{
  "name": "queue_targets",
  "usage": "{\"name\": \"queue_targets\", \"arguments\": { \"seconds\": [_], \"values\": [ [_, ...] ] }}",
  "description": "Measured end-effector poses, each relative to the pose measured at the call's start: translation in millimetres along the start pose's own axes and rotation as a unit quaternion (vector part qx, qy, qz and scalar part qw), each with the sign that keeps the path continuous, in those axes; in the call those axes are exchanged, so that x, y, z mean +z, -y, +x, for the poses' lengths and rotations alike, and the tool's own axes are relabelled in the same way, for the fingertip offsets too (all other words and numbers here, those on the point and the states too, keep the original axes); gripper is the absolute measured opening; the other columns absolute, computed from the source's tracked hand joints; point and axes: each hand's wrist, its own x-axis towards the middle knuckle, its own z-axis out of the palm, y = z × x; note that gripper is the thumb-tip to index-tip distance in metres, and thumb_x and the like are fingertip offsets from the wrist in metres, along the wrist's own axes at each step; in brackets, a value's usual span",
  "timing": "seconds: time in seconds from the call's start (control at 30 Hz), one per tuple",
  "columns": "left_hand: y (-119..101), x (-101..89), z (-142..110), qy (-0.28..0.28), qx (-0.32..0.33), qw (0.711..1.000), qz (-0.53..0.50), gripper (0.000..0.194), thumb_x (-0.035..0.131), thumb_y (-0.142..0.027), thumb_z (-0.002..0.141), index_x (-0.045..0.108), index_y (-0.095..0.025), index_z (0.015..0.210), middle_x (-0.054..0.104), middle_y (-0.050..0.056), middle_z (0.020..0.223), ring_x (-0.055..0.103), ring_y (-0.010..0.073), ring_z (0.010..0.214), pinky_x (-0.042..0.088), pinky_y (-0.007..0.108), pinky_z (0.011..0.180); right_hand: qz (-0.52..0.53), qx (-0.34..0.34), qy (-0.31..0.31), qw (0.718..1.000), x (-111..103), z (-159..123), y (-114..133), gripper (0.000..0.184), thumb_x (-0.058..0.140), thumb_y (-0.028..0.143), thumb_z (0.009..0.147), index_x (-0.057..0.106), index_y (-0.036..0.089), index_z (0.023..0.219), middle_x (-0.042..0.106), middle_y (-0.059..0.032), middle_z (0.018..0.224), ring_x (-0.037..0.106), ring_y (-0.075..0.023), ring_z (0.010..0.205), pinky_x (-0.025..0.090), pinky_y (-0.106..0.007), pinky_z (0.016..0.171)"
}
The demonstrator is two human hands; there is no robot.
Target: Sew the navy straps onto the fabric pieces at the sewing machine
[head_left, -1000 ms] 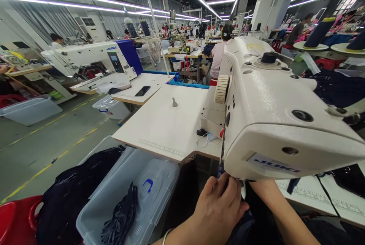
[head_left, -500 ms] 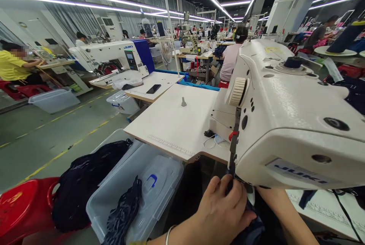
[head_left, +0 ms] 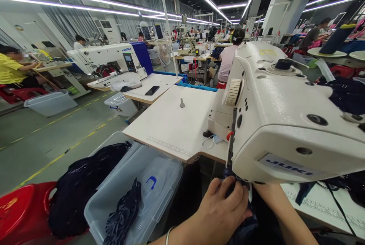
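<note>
Dark navy fabric (head_left: pixel 245 229) is gripped by my left hand (head_left: pixel 225 205), its fingers curled close under the front end of a white JUKI sewing machine (head_left: pixel 288 134). A bracelet circles that wrist. Part of the fabric runs up to the machine's narrow working end, just beyond my fingertips, and the rest hangs below my hand. My right forearm comes up from the lower right. The machine head covers my right hand, so its fingers and whatever they hold are hidden.
A white worktable (head_left: pixel 173 123) with a printed ruler lies ahead. Left of me stand a clear plastic bin (head_left: pixel 164 203) holding navy fabric, a dark garment pile (head_left: pixel 76 195) and a red stool (head_left: pixel 23 210). A phone (head_left: pixel 152 90) rests on the farther table. Other people sit at machines.
The view has shifted slightly, so the machine appears a little further left and higher. My left hand keeps its grip on the navy fabric near the machine's end.
</note>
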Motion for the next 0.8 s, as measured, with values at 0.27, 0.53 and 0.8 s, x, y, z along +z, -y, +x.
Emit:
{"name": "queue_targets", "arguments": {
  "seconds": [0.27, 0.53, 0.8],
  "values": [
    [-3.5, 1.8, 2.2, 0.019, -0.017, 1.000, -0.010, 0.039, 0.047, -0.041, 0.099, 0.055, -0.017, 0.128, 0.057, 0.007, 0.127, 0.049, 0.0224, 0.118, 0.033, 0.035, 0.096, -0.026, 0.009, -0.039, 0.999, 3.3, -6.7, 4.8, 0.023, 0.044, 0.032, 0.076, 0.064, 0.027, 0.066, 0.074, -0.0099, 0.075, 0.059, -0.0374, 0.111, 0.044, -0.053, 0.098],
    [-3.0, 3.5, 4.6, 0.017, -0.025, 0.999, -0.026, 0.040, 0.042, -0.039, 0.101, 0.055, -0.016, 0.130, 0.055, 0.005, 0.132, 0.047, 0.0226, 0.118, 0.030, 0.037, 0.096, -0.036, 0.018, -0.028, 0.999, 1.9, 0.2, 6.5, 0.015, 0.050, 0.025, 0.069, 0.061, 0.028, 0.059, 0.073, -0.0085, 0.067, 0.062, -0.0378, 0.106, 0.046, -0.054, 0.096],
    [-4.0, 1.3, 5.6, 0.020, -0.025, 0.999, -0.016, 0.039, 0.043, -0.039, 0.100, 0.055, -0.016, 0.130, 0.055, 0.005, 0.131, 0.047, 0.0225, 0.119, 0.030, 0.036, 0.096, -0.025, 0.016, -0.013, 0.999, 1.1, 0.1, 6.8, 0.010, 0.058, 0.027, 0.072, 0.067, 0.028, 0.068, 0.075, -0.0077, 0.077, 0.060, -0.0364, 0.109, 0.050, -0.048, 0.093]
  ]
}}
